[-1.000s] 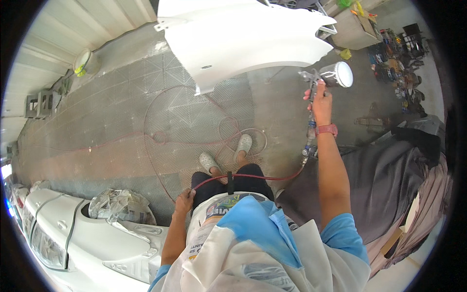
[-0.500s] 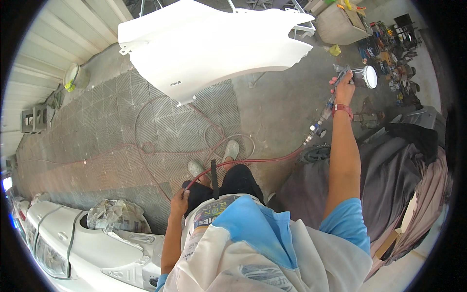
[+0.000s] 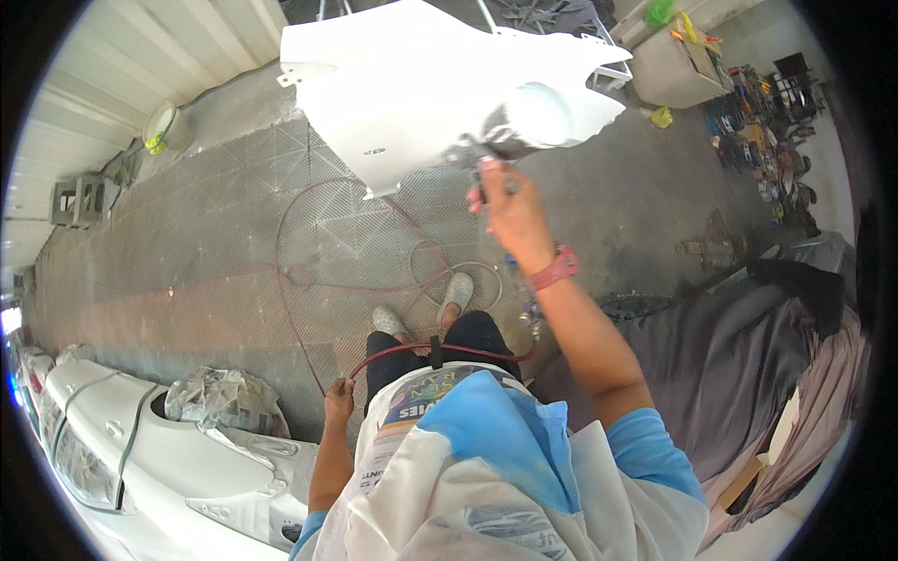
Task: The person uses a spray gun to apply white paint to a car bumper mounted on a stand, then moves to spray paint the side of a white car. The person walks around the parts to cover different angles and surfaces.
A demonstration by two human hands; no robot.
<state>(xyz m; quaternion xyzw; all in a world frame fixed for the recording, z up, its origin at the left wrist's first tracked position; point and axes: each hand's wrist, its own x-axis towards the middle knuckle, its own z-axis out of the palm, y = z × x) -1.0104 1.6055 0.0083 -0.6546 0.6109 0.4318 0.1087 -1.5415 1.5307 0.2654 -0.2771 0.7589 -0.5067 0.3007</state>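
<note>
A white car fender (image 3: 393, 79) is held up on a stand at the far side, in front of me. My right hand (image 3: 514, 213) is closed around the handle of a spray gun (image 3: 470, 152), blurred by motion. Its white-topped cup (image 3: 538, 114) overlaps the fender's lower right part in view; whether they touch, I cannot tell. From below the gun, a red air hose (image 3: 398, 352) curves across my waist. My left hand (image 3: 340, 397) grips that hose low on the left.
White car body parts (image 3: 112, 425) with plastic-wrapped areas lie at the lower left. A dark cloth (image 3: 692, 365) covers something bulky at right. Hose loops (image 3: 281, 234) spread over the floor mats. A bucket (image 3: 170, 126) and hollow blocks (image 3: 77, 200) stand left; cluttered tools (image 3: 767, 131) lie far right.
My right hand has swung the spray gun leftward from the right side to in front of the fender. The hose followed it. My left hand keeps its hold on the hose.
</note>
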